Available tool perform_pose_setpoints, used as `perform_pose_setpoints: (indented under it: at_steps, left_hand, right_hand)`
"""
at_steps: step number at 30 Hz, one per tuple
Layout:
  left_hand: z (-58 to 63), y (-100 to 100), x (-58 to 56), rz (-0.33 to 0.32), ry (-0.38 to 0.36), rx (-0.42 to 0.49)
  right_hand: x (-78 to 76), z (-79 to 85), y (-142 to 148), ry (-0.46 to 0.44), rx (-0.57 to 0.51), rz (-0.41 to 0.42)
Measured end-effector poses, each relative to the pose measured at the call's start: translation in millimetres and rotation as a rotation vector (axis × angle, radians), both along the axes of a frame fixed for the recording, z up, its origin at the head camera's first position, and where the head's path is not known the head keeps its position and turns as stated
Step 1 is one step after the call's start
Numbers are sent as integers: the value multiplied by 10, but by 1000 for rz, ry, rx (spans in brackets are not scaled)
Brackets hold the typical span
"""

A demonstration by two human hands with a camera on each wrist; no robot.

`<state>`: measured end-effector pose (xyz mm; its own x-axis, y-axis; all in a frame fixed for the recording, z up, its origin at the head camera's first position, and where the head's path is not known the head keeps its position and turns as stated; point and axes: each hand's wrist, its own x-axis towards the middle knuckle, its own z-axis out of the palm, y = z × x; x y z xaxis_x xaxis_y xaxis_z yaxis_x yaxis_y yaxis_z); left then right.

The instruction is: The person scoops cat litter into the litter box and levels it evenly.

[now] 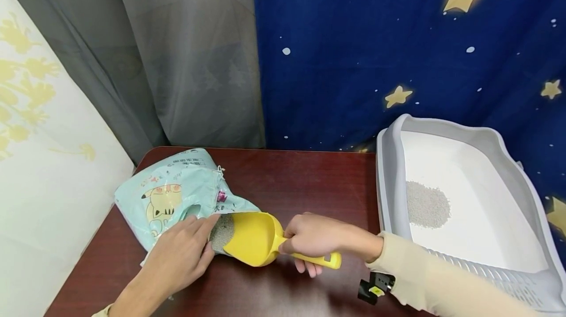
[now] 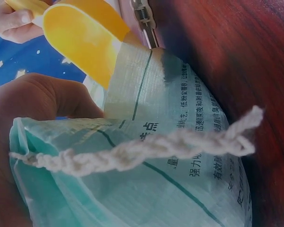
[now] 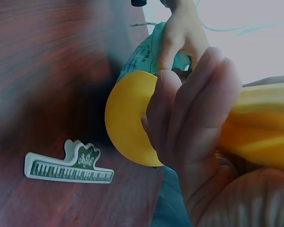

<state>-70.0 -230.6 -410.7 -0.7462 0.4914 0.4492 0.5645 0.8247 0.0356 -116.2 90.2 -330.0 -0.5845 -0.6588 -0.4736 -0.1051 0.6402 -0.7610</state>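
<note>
A light-blue plastic bag (image 1: 170, 179) of grey cat litter (image 1: 222, 233) lies on its side at the left of the table. My left hand (image 1: 181, 253) pinches the edge of its mouth and holds it open. My right hand (image 1: 316, 236) grips the handle of a yellow scoop (image 1: 254, 238), whose front edge is inside the bag's mouth, against the litter. The scoop's visible bowl holds no litter. In the left wrist view, a braided white cord (image 2: 132, 153) hangs across the bag.
On the right stands a grey-rimmed litter box (image 1: 391, 184) with a small patch of litter (image 1: 426, 204) on its white floor. A sealing clip with a piano-key pattern (image 3: 68, 168) lies on the dark red table (image 1: 300, 179). Curtains (image 1: 327, 61) hang behind.
</note>
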Motion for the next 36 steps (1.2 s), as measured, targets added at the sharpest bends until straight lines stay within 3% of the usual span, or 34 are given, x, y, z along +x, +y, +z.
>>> perform_pose_setpoints:
  at_steps: [13,27,36]
  left_hand:
    - [-8,-20,-9,-24,29,30]
    - [-11,-22,16,-23,17,40]
    - [-15,-37,27,-7,16,55]
  right_hand:
    - [34,-237,-94,-43,-123,-96]
    - [36,-490,-205,-95,-269,-145]
    - [82,-596,-129,-153,-378,-140]
